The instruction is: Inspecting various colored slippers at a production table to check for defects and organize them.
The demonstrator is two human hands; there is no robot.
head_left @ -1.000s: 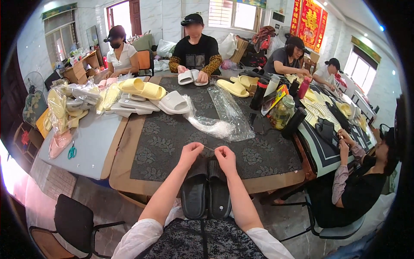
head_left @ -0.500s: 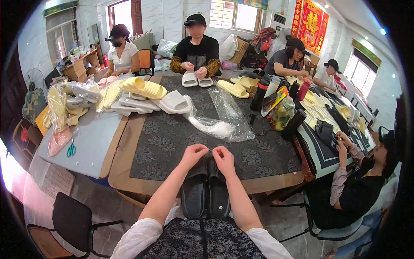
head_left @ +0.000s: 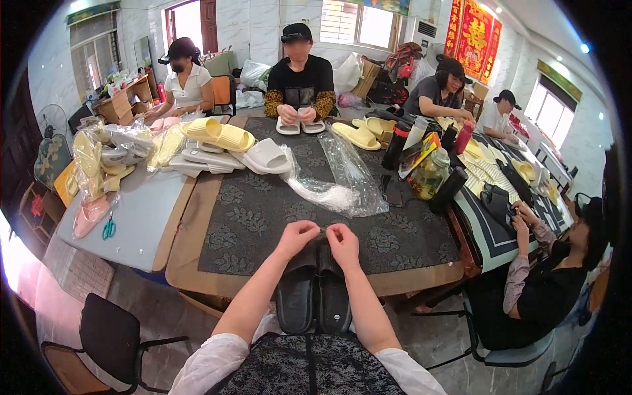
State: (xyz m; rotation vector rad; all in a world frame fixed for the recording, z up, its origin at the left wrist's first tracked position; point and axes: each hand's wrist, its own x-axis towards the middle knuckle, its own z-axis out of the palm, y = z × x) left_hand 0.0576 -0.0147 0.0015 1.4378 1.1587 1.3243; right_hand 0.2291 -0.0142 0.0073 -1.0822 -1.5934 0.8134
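My left hand [head_left: 299, 238] and my right hand [head_left: 342, 243] meet above the near edge of the table, fingertips a small gap apart. Each is closed in a pinch of thumb and forefinger. Between them is something thin and tiny, too small to name. Just below lies a pair of black slippers, side by side with toes pointing away: the left slipper [head_left: 295, 303] and the right slipper [head_left: 334, 303], which has a small white round mark on its heel. My wrists and forearms pass over their outer sides.
Beyond my hands, a clear plastic bag [head_left: 352, 178] with small white bits lies on the dark patterned tablecloth [head_left: 243, 224]. Grey slippers [head_left: 266, 157] and yellow slippers [head_left: 217, 133] pile up at left, near teal scissors [head_left: 109, 228]. Bottles and a glass jar [head_left: 431, 174] stand right. Several co-workers sit around.
My hands stay nearly in place, with the fingertips shifting slightly. Across the table, a co-worker's hands have lowered toward the light slippers. The co-worker at far left has moved an arm outward.
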